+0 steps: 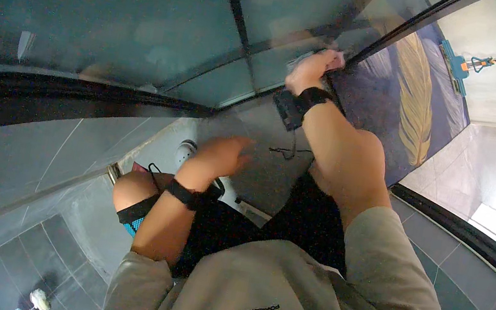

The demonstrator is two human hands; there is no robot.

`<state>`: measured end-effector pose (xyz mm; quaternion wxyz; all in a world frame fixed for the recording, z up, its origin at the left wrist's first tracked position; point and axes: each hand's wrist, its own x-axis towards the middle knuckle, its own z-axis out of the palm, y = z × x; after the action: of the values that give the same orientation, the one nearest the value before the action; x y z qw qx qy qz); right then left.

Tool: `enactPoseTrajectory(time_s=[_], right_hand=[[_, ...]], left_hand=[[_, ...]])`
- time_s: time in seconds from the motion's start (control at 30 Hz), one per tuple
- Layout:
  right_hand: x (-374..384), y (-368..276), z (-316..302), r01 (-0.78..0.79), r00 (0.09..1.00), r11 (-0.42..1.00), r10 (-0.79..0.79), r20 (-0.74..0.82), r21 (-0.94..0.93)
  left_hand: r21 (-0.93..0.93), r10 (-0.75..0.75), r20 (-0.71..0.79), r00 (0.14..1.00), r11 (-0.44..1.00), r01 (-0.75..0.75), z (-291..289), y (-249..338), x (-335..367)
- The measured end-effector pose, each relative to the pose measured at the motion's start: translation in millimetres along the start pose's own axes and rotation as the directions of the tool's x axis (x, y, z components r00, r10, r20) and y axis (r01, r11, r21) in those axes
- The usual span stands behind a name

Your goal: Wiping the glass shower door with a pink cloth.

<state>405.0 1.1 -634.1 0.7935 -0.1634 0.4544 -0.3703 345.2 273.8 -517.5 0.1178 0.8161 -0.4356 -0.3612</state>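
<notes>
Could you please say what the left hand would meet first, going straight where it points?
Probably the black device by the right wrist; the left hand is blurred and depth unclear.

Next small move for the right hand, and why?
I'd probably slide the right hand slightly up along the dark frame: its fingers appear to grip a pinkish cloth near the frame's lower end, beside the glass panel. Motion blur hides whether the cloth touches the glass.
</notes>
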Motion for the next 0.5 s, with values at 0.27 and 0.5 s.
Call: enactPoseTrajectory(time_s=[0.27, 0.5], right_hand=[[-26.4, 108.4, -14.8, -0.149, 0.985, 0.978, 0.135, -0.107, -0.143], [77.2, 196.5, -82.1, 0.031, 0.996, -0.519, 0.091, 0.019, 0.854]], left_hand=[[-0.107, -0.281, -0.255, 0.925, 0.959, 0.262, -43.3, -50.3, -53.9], [-0.071, -0.12, -0.277, 0.953, 0.992, 0.104, -36.1, -47.4, -21.2]])
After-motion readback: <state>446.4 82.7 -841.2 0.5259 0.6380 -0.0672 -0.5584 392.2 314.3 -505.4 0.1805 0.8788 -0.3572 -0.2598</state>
